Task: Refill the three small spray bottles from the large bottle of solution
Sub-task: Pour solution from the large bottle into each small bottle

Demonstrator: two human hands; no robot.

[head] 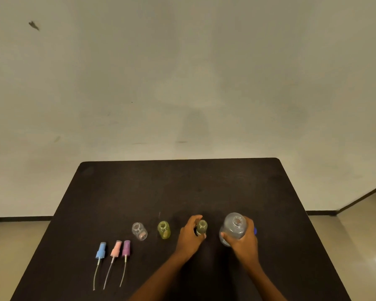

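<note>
I see a bare, plain indoor room, hard to name further: a black bench (182, 187) stands against a blank pale wall (182, 72), with glossy tiled floor (356, 246) beside the bench.

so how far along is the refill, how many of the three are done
Done: all three spray heads, blue, pink and purple, lie off on the table, and the middle bottle looks filled yellow-green. In hand: the left hand holds the right small bottle, also tinted; the right hand grips the uncapped large bottle. Left: the clear left bottle looks empty, then recapping.
</note>
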